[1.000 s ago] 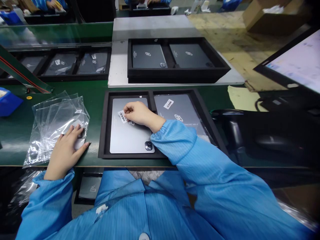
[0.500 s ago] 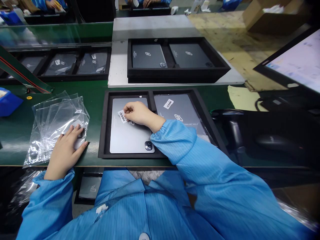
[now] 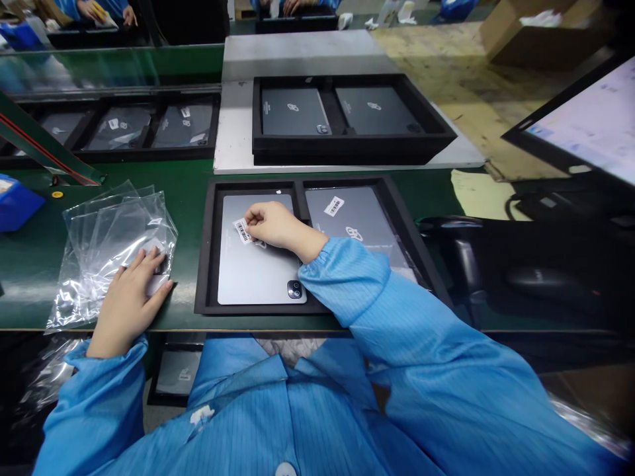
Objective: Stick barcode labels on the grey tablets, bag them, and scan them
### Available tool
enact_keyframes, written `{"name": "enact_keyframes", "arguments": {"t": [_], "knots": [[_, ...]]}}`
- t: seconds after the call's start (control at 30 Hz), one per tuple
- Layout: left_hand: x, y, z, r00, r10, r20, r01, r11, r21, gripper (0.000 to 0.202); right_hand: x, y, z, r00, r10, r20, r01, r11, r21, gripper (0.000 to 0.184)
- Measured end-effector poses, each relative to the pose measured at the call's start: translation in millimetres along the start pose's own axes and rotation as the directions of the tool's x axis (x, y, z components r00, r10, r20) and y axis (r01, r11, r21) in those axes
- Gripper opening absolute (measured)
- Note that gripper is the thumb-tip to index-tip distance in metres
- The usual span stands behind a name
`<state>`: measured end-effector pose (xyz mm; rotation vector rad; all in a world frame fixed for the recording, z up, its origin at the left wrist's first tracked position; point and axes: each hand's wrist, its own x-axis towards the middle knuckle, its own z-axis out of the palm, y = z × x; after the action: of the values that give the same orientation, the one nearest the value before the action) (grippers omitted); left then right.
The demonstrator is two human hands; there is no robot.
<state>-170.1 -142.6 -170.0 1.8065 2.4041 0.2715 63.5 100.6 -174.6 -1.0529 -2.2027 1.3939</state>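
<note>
My right hand [image 3: 272, 223] pinches the edge of a white barcode label [image 3: 242, 231] over the back of a silver tablet [image 3: 258, 274]. That tablet lies camera-side up in the left compartment of a black foam tray [image 3: 210, 309]. Beside it, in the right compartment, a second tablet [image 3: 370, 208] in clear film carries another barcode label [image 3: 334, 205]; my sleeve covers part of it. My left hand [image 3: 129, 294] rests flat with fingers spread on a pile of clear plastic bags [image 3: 112, 231] left of the tray.
Behind stands another black tray [image 3: 342, 149] with two tablets on a white board [image 3: 235, 149]. More trayed tablets [image 3: 183, 125] sit at the back left. A blue bin [image 3: 18, 205] is at the left edge, a monitor [image 3: 585, 119] and a barcode scanner [image 3: 466, 264] at the right. Co-workers' hands show across the bench.
Both my hands stay almost where they were, the right still pinching the label. At the top left, a co-worker's second hand has come into view.
</note>
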Motion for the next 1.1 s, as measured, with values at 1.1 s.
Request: {"name": "enact_keyframes", "arguments": {"t": [1.1], "knots": [[76, 196, 3.8, 0.591, 0.774, 0.228, -0.786, 0.616, -0.056, 0.033, -19, 36, -71, 0.771, 0.101, -0.628, 0.193, 0.903, 0.383, 0.007]]}}
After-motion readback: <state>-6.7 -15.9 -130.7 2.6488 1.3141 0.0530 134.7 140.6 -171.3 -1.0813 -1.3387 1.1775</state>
